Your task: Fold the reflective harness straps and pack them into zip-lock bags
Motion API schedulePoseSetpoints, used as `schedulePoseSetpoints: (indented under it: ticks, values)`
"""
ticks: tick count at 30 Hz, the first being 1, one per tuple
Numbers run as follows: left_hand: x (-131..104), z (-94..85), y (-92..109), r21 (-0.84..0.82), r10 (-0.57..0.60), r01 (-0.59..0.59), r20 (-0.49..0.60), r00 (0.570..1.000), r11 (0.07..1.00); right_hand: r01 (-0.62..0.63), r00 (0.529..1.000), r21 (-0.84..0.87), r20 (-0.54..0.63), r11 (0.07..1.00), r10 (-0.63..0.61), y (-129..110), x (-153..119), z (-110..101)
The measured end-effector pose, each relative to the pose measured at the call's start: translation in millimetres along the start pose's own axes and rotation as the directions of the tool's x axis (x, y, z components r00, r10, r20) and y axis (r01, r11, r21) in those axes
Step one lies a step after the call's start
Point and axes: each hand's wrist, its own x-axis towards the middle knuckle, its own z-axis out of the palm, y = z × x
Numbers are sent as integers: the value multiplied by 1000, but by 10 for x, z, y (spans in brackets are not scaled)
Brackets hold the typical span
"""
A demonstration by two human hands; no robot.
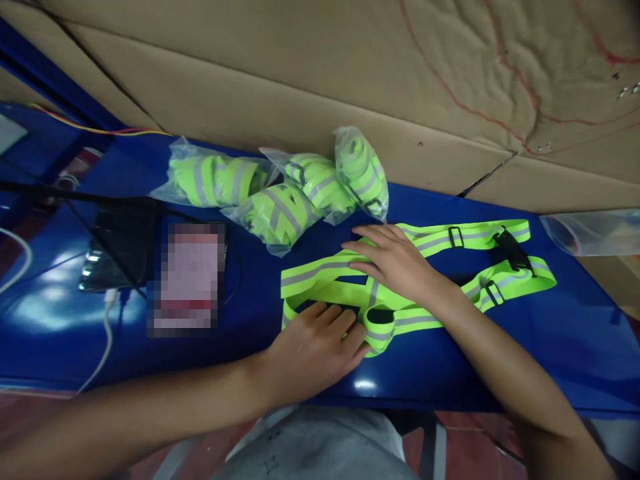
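Observation:
A neon yellow-green reflective vest (430, 321) made of elastic straps with grey stripes lies spread on the blue table. Its black buckle (515, 252) is at the right end, and a small rolled strap loop stands up near the front edge. My left hand (320, 343) has its fingers curled around the near straps beside that loop; the fingertips are partly hidden. My right hand (395, 261) rests flat across the middle straps, fingers stretched out to the left. Behind both hands lie several clear bags (280, 217) with folded vests of the same kind.
To the left are a phone-like device (189, 277) with a blurred screen, a dark glossy device (120, 243) and a white cable (107, 333). A clear plastic bag (595, 232) lies at the right edge. Cardboard (300, 73) stands along the back of the blue table (565, 347).

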Motion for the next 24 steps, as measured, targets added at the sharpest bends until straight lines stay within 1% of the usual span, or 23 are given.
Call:
schedulePoseSetpoints:
  ticks: [3,5,8,10,15,18,20,22,24]
  values:
    - [10,-21,11,-14,56,-56,-17,998,998,3,1000,-2,8,1000,-3,3,3,6]
    - [16,-52,17,-23,115,-116,-24,993,993,1,1000,1,16,1000,-1,4,6,6]
    - [14,-96,28,-49,231,-234,-52,971,971,-7,1000,10,17,1000,6,8,9,8]
    - [9,-114,36,-72,281,-286,-79,957,955,-9,1000,22,20,1000,8,12,9,15]
    - [2,-117,47,-99,334,-343,-97,938,934,-17,1000,25,10,1000,17,29,9,39]
    - [-1,-123,31,-120,305,-325,-156,939,938,-5,1000,25,9,1000,5,9,16,-15]
    - [7,-144,-3,-156,239,-276,-224,945,948,5,999,46,-32,999,-3,-44,9,-102]
    - [33,-173,-60,-194,132,-188,-267,955,963,25,996,92,-90,995,-17,-135,-28,-207]
    - [75,-192,-131,-195,10,-58,-243,970,979,54,993,143,-115,988,-37,-246,-115,-292]
